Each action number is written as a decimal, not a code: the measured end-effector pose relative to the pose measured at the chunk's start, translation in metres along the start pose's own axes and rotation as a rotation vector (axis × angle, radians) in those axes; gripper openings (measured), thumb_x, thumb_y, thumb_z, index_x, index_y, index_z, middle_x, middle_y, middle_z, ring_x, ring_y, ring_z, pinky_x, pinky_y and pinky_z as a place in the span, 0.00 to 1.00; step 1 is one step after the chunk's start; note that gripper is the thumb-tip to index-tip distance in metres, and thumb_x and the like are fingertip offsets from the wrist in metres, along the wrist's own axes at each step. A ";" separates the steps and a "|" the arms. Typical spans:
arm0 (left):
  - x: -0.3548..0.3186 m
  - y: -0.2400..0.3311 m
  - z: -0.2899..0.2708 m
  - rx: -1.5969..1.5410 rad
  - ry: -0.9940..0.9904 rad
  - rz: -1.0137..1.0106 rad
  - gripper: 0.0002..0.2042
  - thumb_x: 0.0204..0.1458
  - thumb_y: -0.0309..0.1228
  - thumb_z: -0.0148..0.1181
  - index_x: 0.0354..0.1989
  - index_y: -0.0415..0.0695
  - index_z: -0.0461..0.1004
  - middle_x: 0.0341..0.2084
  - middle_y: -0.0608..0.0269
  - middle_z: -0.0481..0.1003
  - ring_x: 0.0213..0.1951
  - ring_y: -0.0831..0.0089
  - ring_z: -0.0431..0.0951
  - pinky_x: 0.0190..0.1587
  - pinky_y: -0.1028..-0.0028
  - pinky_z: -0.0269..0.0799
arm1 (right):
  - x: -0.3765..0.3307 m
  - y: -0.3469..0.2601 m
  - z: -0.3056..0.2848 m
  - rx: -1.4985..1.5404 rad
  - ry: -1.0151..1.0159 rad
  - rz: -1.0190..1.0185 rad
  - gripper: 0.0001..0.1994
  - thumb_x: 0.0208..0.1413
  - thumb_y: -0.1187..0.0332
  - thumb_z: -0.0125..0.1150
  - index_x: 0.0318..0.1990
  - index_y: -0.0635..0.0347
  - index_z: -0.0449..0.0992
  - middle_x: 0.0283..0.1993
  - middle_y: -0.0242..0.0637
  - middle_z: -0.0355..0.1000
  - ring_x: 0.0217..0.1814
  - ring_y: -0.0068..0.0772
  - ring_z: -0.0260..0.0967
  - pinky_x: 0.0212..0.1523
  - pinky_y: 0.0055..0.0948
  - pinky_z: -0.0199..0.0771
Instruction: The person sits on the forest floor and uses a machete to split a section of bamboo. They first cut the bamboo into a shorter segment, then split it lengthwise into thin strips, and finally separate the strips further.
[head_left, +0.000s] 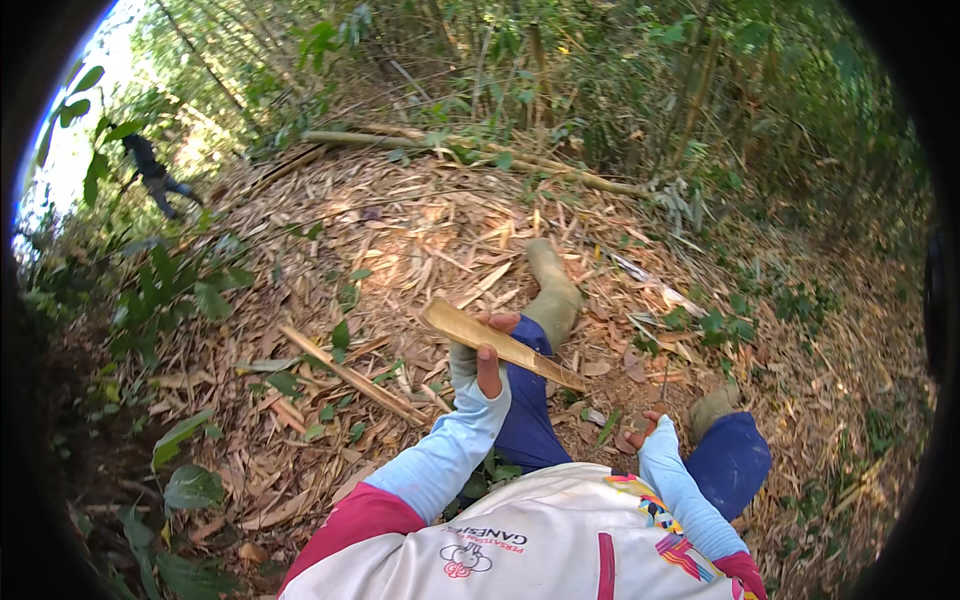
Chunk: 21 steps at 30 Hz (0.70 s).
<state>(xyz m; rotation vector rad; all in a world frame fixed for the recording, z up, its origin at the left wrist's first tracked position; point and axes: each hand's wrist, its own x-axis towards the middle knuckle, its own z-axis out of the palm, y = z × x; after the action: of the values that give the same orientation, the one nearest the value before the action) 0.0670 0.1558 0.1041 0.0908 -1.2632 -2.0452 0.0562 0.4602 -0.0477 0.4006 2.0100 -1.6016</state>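
Note:
My left hand (484,374) grips a split strip of bamboo (505,344), with the thumb across its near edge and fingertips showing on the far side. The strip is pale yellow-brown, slants down to the right and is held above my left leg. Lower and to the right, my right hand (650,430) is closed beside my right knee. A thin dark line rises just above it, but whether the hand holds a tool is too small to tell. Light blue sleeves cover both forearms and reach onto the hands.
My green boots (556,295) rest on a slope of dry leaves and bamboo litter (400,235). Another bamboo strip (352,376) lies left of my left hand. Long bamboo poles (480,152) cross the far ground. Leafy plants (193,487) grow at left; a person (155,175) is far left.

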 end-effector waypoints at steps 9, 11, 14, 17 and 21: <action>0.098 0.079 -0.014 -0.040 0.022 0.419 0.30 0.55 0.45 0.65 0.59 0.39 0.63 0.22 0.67 0.67 0.21 0.73 0.68 0.26 0.71 0.69 | 0.000 0.006 0.002 -0.030 -0.070 -0.040 0.32 0.40 0.85 0.69 0.54 0.60 0.63 0.41 0.35 0.63 0.37 0.28 0.67 0.36 0.32 0.80; 0.116 0.094 -0.032 -0.133 -0.030 0.507 0.29 0.54 0.30 0.68 0.61 0.38 0.61 0.19 0.71 0.66 0.18 0.79 0.66 0.23 0.76 0.66 | 0.001 0.010 -0.001 -0.104 -0.071 -0.063 0.31 0.39 0.82 0.72 0.53 0.60 0.65 0.39 0.33 0.63 0.36 0.26 0.64 0.36 0.30 0.77; 0.136 0.111 -0.038 0.103 0.128 0.484 0.22 0.58 0.24 0.57 0.61 0.38 0.64 0.17 0.72 0.64 0.16 0.82 0.63 0.22 0.77 0.64 | 0.008 0.016 -0.006 -0.367 -0.043 -0.130 0.30 0.38 0.77 0.75 0.51 0.59 0.68 0.37 0.31 0.63 0.34 0.25 0.62 0.35 0.28 0.72; 0.155 0.107 -0.056 0.226 0.260 0.442 0.25 0.53 0.20 0.57 0.61 0.38 0.64 0.18 0.72 0.65 0.16 0.83 0.62 0.21 0.79 0.63 | 0.009 0.019 -0.005 -0.268 -0.059 -0.113 0.29 0.36 0.74 0.77 0.49 0.59 0.70 0.36 0.30 0.62 0.34 0.24 0.61 0.35 0.26 0.69; 0.161 0.072 -0.075 0.356 0.261 0.462 0.29 0.49 0.18 0.57 0.63 0.38 0.64 0.24 0.73 0.68 0.20 0.85 0.65 0.24 0.82 0.64 | -0.001 0.001 -0.005 -0.287 -0.090 -0.136 0.31 0.37 0.69 0.76 0.50 0.64 0.68 0.34 0.30 0.62 0.32 0.22 0.58 0.33 0.24 0.64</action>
<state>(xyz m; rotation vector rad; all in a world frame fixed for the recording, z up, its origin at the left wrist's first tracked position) 0.0172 -0.0174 0.1706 0.2028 -1.3234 -1.3595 0.0561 0.4649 -0.0472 0.0839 2.1940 -1.3515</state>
